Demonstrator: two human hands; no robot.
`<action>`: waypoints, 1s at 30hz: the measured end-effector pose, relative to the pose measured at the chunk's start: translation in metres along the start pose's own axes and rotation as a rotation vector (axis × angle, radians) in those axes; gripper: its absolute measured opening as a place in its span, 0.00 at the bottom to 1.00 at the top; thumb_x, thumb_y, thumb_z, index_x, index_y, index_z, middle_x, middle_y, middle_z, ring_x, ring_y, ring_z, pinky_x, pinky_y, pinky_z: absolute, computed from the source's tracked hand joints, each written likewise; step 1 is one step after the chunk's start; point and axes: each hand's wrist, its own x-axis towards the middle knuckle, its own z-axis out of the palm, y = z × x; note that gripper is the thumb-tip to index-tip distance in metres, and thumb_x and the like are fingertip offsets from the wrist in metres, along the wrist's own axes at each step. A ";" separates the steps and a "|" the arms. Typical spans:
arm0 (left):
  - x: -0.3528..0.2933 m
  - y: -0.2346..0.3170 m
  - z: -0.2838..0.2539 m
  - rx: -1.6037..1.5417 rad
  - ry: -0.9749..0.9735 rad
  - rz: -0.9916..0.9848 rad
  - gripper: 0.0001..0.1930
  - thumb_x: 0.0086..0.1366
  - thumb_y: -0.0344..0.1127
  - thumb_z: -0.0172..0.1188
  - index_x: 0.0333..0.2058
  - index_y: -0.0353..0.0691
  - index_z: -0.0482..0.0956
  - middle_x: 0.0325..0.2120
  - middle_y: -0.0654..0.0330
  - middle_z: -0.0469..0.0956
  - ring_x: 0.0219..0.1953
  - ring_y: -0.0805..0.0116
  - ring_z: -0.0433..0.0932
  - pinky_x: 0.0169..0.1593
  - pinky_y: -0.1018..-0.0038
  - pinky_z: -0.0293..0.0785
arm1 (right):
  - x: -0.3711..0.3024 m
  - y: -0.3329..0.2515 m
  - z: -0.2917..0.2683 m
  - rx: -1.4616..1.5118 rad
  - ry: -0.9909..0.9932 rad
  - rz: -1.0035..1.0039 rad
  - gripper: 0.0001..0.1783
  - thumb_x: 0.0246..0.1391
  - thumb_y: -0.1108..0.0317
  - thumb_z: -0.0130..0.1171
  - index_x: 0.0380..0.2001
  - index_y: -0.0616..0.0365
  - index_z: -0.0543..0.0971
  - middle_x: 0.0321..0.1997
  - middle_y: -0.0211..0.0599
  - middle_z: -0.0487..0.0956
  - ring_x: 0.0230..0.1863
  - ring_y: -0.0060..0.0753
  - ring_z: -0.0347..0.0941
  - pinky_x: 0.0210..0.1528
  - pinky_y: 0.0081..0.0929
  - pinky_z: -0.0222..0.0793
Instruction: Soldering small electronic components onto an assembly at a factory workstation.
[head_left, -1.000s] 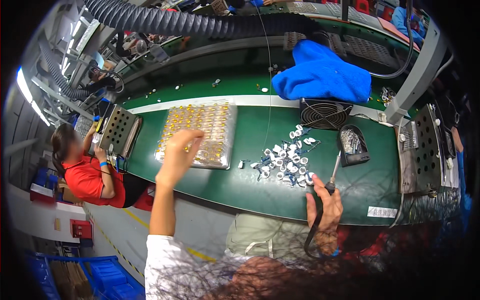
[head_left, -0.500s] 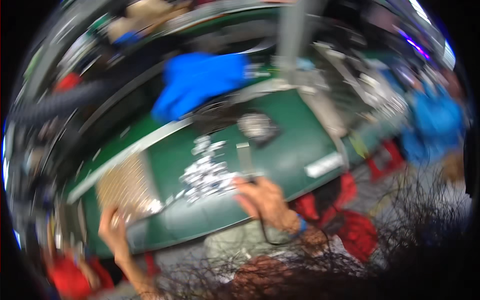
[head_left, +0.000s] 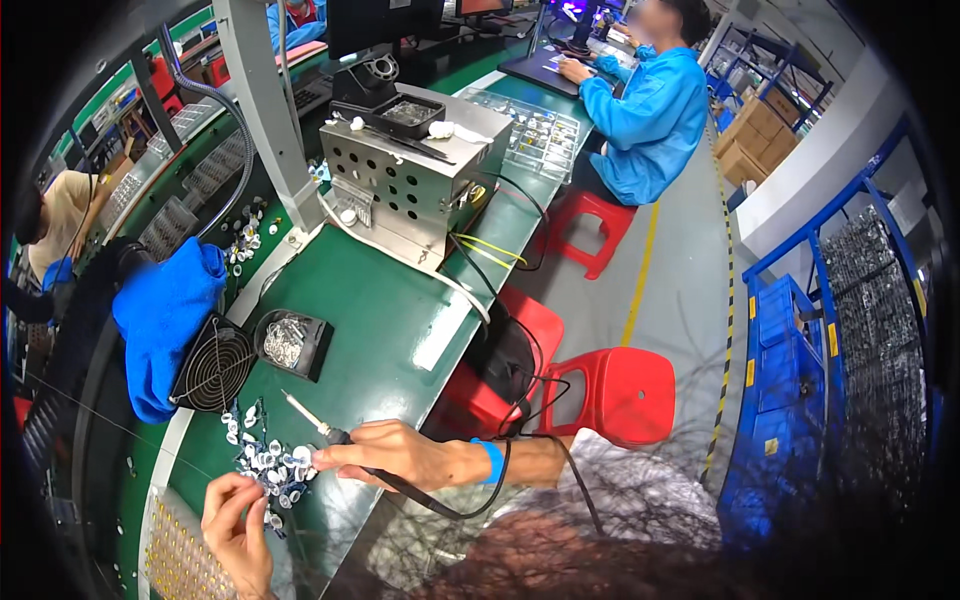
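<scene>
My right hand (head_left: 405, 455) is closed around the handle of a soldering iron (head_left: 321, 428), whose thin tip points up and left over the green bench. A black cord trails from the iron past a blue wristband. Just left of it, my left hand (head_left: 238, 530) is at the near edge of a pile of small white round parts with dark wires (head_left: 270, 462). Its thumb and fingers are curled together in a pinch; whatever is between them is too small to make out. Under that wrist lies a pale tray (head_left: 172, 550) with rows of yellowish pieces.
Beyond the pile stand a round fan grille (head_left: 213, 362), a black box of metal bits (head_left: 292, 345) and a blue cloth (head_left: 170, 320). A perforated metal case (head_left: 400, 185) sits farther along the bench. Red stools (head_left: 610, 395) are at the right; a person in blue (head_left: 645, 120) sits beyond.
The view has swung right and sharpened from a blur. My left hand has moved from the tray to the pile, closer to my right hand, which still holds the soldering iron.
</scene>
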 end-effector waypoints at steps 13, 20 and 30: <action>-0.022 -0.095 0.036 -0.230 0.288 -0.083 0.08 0.68 0.19 0.60 0.45 0.30 0.81 0.46 0.54 0.79 0.49 0.66 0.78 0.54 0.72 0.76 | -0.008 -0.001 0.010 -0.158 0.193 0.018 0.24 0.63 0.76 0.61 0.62 0.60 0.73 0.45 0.43 0.85 0.36 0.47 0.80 0.36 0.41 0.78; -0.007 -0.082 0.030 -0.215 0.298 -0.113 0.09 0.71 0.22 0.60 0.48 0.30 0.82 0.49 0.55 0.80 0.50 0.68 0.79 0.55 0.75 0.76 | -0.004 0.000 0.000 -0.130 0.186 0.034 0.24 0.63 0.77 0.61 0.62 0.58 0.74 0.45 0.42 0.86 0.39 0.45 0.82 0.41 0.38 0.79; 0.019 -0.024 0.053 -0.409 0.214 -0.192 0.06 0.67 0.19 0.63 0.42 0.33 0.83 0.44 0.58 0.82 0.45 0.70 0.81 0.50 0.76 0.78 | -0.014 -0.017 -0.025 -0.111 0.240 0.066 0.26 0.57 0.74 0.70 0.59 0.65 0.78 0.42 0.44 0.85 0.34 0.37 0.83 0.37 0.30 0.79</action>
